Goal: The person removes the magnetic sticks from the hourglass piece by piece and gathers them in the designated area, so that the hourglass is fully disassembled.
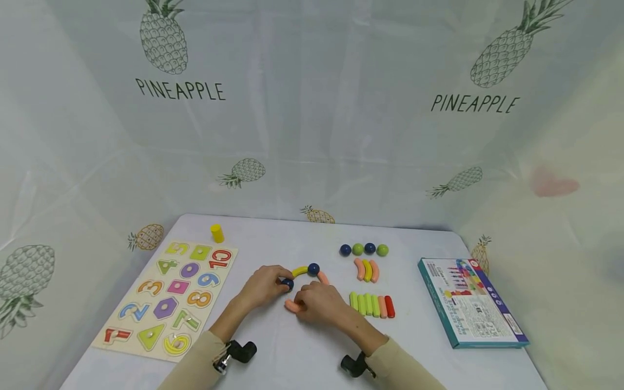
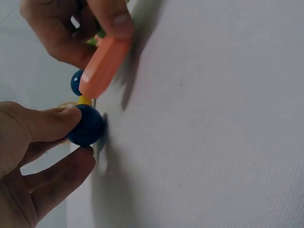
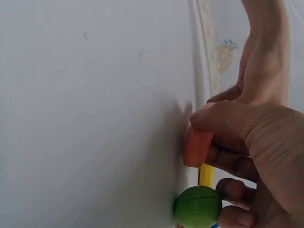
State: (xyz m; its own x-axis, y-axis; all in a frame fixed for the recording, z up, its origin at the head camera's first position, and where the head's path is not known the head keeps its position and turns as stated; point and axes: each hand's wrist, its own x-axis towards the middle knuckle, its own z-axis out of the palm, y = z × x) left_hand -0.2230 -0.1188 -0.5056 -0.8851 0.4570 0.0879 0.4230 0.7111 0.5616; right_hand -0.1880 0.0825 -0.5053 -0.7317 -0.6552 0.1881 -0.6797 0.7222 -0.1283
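Observation:
My left hand (image 1: 263, 286) pinches a dark blue ball (image 2: 86, 126) between thumb and fingers. A yellow curved piece (image 1: 299, 271) runs from that ball to a second blue ball (image 1: 313, 269), with a salmon curved piece (image 1: 323, 278) on its other side. My right hand (image 1: 319, 304) pinches another salmon piece (image 3: 197, 145) just above the tabletop, its free end toward the left hand. In the right wrist view, a green ball (image 3: 198, 207) lies against the right hand's lower fingers; the hand hides it from the head view.
Right of the hands lie a row of blue and green balls (image 1: 358, 249), several curved pieces (image 1: 367, 270) and straight sticks (image 1: 368, 304). A flat box (image 1: 473, 303) lies far right. On the left are a number puzzle board (image 1: 161, 290) and a yellow cylinder (image 1: 216, 233).

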